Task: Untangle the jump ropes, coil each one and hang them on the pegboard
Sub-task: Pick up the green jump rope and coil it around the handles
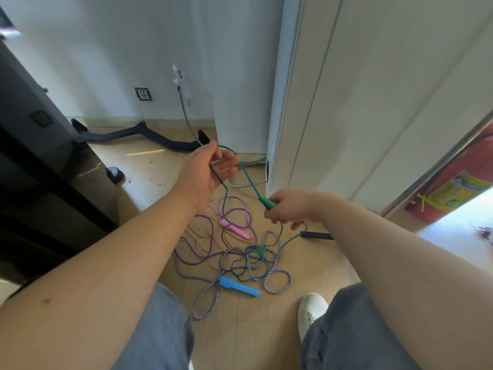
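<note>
Gripping green handle (270,203) in R hand (286,206), w/ teal rope (249,180) running up to L hand (210,169), which pinches it

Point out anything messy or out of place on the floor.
Tangled in one heap on the tan tile floor lie a purple cord with pink handle, a striped cord with blue handle, and a teal cord, whose green handle the right hand holds.
</note>
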### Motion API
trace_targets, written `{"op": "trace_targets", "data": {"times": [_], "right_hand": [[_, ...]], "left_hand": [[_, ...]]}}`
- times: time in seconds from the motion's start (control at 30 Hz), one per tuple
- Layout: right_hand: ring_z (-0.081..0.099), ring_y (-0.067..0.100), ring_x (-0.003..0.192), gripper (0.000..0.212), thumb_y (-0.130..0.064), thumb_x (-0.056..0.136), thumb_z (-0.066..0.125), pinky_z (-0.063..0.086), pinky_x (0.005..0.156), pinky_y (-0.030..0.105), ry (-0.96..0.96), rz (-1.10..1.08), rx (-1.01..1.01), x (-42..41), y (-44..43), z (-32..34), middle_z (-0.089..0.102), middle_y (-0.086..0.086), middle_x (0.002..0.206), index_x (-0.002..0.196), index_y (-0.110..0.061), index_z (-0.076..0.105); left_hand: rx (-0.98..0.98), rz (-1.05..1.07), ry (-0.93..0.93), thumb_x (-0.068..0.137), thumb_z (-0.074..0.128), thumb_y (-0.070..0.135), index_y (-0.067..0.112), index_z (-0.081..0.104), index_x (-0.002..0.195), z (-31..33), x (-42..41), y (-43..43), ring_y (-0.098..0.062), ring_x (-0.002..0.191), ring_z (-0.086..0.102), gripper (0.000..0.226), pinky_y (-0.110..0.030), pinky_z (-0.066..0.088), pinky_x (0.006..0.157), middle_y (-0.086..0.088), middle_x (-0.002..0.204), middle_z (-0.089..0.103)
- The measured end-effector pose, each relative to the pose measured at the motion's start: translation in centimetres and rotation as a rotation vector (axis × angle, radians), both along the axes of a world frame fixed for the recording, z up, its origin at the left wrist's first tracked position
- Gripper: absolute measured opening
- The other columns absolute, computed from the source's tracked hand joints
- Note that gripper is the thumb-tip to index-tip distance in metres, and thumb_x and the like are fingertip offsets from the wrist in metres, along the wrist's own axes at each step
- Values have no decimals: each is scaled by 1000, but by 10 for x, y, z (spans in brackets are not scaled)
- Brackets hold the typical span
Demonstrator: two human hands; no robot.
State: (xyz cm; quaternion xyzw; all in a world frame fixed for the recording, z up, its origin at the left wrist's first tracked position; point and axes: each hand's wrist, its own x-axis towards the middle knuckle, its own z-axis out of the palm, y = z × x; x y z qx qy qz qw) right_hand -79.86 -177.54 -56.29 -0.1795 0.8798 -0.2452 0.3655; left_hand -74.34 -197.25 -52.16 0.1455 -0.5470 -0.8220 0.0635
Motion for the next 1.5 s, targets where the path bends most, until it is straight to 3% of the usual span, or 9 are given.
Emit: {"op": "trace_targets", "data": {"times": [0.1,0.2,0.3,0.53,0.7,0.87,1.13,1.33,1.5], "right_hand": [[54,17,68,9,-22,97,56,55,64,34,35,-47,-18,-4,3,-2,61,3,82,94,-15,61],[55,18,70,11,-23,99,55,56,65,33,92,-152,-136,-8,-1,0,60,2,81,96,-14,62],[58,19,74,16,-23,99,58,58,68,33,64,-254,-306,-9,-9,4,64,5,86,107,-10,63],[62,18,79,4,-15,94,63,59,66,33,4,-150,-456,2,-21,11,65,6,89,96,-19,63],[62,16,79,9,-15,95,62,58,69,34,-109,-144,-491,5,-23,16,67,4,89,104,-16,64],[62,16,80,8,-21,97,60,60,73,37,-97,-15,-205,6,-13,9,69,1,88,102,-18,65],[62,16,76,12,-17,97,59,58,71,37,-32,-166,-444,3,-19,13,69,1,84,107,-13,63],[60,15,75,8,-22,96,63,54,70,35,-133,-205,-533,5,-18,20,71,0,85,104,-18,65],[61,15,78,8,-20,97,61,59,74,38,-154,-99,-313,7,-9,16,73,3,92,104,-17,65]], "left_hand": [[-125,33,-99,104,44,27,14,54,78,-5,-5,-6,-25,97,71,31,-38,58,82,-8,91,70],[-737,-82,-392,101,44,38,16,64,104,-16,-3,-5,-33,109,63,29,-40,50,89,-12,111,68],[-1113,-259,-553,99,45,52,15,28,152,-20,4,4,-35,132,47,67,-37,39,101,-17,148,43],[-495,-452,-470,104,31,51,16,65,118,-17,6,20,-20,98,66,51,-42,49,94,-5,112,70],[-442,-169,-223,104,46,31,17,71,98,-12,-2,14,-18,95,72,29,-39,58,86,-1,104,74],[-178,149,-151,106,42,27,14,60,111,-7,-4,4,-20,78,74,23,-30,60,64,-7,98,72],[-292,-504,-450,100,51,42,19,70,112,-14,8,12,-16,97,67,32,-42,53,91,1,101,72],[-246,-317,-312,100,55,28,15,69,112,-16,3,14,-14,95,66,23,-35,50,85,1,101,71],[-19,-60,-228,103,50,24,12,62,106,-10,-2,8,-17,84,72,18,-33,58,74,-5,97,74]]}}
